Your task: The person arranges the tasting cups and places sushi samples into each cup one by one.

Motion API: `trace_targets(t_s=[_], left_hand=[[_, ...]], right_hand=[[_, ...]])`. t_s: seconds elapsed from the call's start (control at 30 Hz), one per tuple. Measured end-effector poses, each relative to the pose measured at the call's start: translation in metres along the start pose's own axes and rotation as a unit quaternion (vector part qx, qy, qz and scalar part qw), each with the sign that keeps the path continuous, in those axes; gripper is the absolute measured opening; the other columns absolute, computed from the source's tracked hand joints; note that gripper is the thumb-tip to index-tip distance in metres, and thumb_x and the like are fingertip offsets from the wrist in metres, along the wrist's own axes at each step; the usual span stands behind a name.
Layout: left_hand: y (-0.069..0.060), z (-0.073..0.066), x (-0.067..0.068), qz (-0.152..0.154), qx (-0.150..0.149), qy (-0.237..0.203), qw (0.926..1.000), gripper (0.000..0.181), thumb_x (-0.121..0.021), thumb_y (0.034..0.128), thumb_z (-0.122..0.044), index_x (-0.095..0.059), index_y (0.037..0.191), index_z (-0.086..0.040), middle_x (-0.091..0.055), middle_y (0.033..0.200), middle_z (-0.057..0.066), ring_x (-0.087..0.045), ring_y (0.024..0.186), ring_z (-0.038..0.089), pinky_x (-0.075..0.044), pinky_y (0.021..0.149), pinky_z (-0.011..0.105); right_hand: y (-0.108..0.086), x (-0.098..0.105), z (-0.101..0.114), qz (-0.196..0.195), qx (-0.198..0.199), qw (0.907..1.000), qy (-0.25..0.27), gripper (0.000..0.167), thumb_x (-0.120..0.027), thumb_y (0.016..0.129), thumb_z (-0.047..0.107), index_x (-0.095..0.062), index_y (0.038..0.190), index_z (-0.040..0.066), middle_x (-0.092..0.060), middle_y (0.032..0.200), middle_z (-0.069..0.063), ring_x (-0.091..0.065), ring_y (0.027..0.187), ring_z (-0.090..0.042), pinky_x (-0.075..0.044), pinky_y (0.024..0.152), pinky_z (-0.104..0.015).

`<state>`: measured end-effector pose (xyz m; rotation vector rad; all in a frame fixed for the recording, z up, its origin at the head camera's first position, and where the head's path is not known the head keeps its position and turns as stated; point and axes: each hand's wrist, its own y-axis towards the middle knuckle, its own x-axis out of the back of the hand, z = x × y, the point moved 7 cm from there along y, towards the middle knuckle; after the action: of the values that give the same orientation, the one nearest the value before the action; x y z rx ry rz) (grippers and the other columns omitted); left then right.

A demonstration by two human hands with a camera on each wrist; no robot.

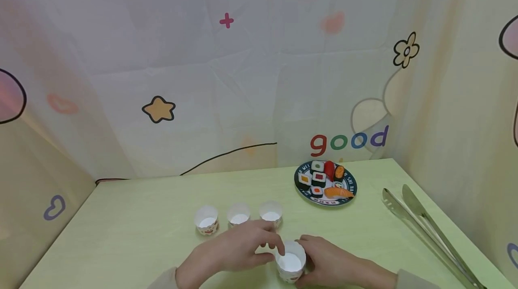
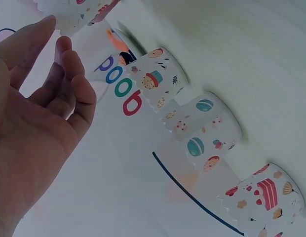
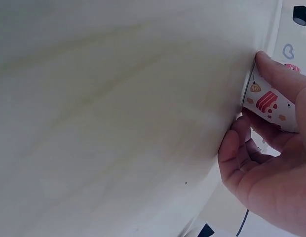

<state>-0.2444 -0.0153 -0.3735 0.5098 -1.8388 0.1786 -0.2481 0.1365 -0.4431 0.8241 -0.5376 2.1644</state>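
Note:
A white paper baking cup printed with small pictures stands upright near the table's front edge, between both hands. My left hand pinches its left rim, the index finger over the edge and the thumb outside; in the left wrist view only the lower part of this cup shows. From the right, my right hand grips the cup low down. Close to the tabletop, thumb and fingers lie about the cup wall in the right wrist view. Behind my left hand stand three similar cups in a row.
A round blue-rimmed plate with several sushi pieces lies at the back right. Metal tongs lie along the right edge of the pale green table. A printed curtain hangs behind and at both sides.

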Motion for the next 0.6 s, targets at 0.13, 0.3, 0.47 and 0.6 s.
trace_targets(t_s=[0.13,0.3,0.47,0.6], left_hand=[[0.000,-0.005,0.000,-0.005,-0.017,0.029,0.9994,0.012,-0.077,0.0938,-0.016,-0.076,0.103,-0.023,-0.056,0.094,-0.009,-0.054,0.085,-0.002,-0.038,0.074,0.007],[0.002,-0.008,-0.005,0.006,-0.021,0.041,0.9989,0.011,-0.078,0.0937,-0.017,-0.076,0.102,-0.025,-0.055,0.091,-0.013,-0.052,0.083,-0.004,-0.037,0.072,0.006],[0.003,-0.011,-0.009,0.010,-0.035,0.029,0.9989,0.010,-0.076,0.0946,-0.015,-0.077,0.102,-0.022,-0.056,0.092,-0.012,-0.053,0.084,-0.004,-0.037,0.074,0.005],[0.004,-0.012,-0.010,0.011,-0.039,0.029,0.9988,0.009,-0.076,0.0949,-0.015,-0.077,0.101,-0.021,-0.057,0.093,-0.011,-0.054,0.084,-0.003,-0.037,0.075,0.005]], right_hand=[[-0.002,0.000,-0.001,-0.001,-0.002,1.0000,0.005,0.044,-0.088,0.082,0.032,-0.068,0.120,0.023,-0.057,0.101,0.016,-0.052,0.089,-0.005,-0.047,0.083,-0.026],[-0.005,0.001,-0.003,0.007,-0.010,0.9990,0.042,0.043,-0.088,0.083,0.027,-0.068,0.122,0.023,-0.061,0.103,0.015,-0.055,0.092,-0.008,-0.048,0.086,-0.027],[-0.007,0.002,-0.002,0.006,-0.002,0.9983,0.059,0.044,-0.088,0.084,0.027,-0.067,0.122,0.024,-0.063,0.107,0.015,-0.057,0.095,-0.008,-0.049,0.090,-0.027],[-0.008,0.003,-0.001,0.003,0.011,0.9984,0.055,0.043,-0.088,0.084,0.027,-0.067,0.122,0.024,-0.063,0.107,0.017,-0.057,0.096,-0.006,-0.049,0.090,-0.027]])
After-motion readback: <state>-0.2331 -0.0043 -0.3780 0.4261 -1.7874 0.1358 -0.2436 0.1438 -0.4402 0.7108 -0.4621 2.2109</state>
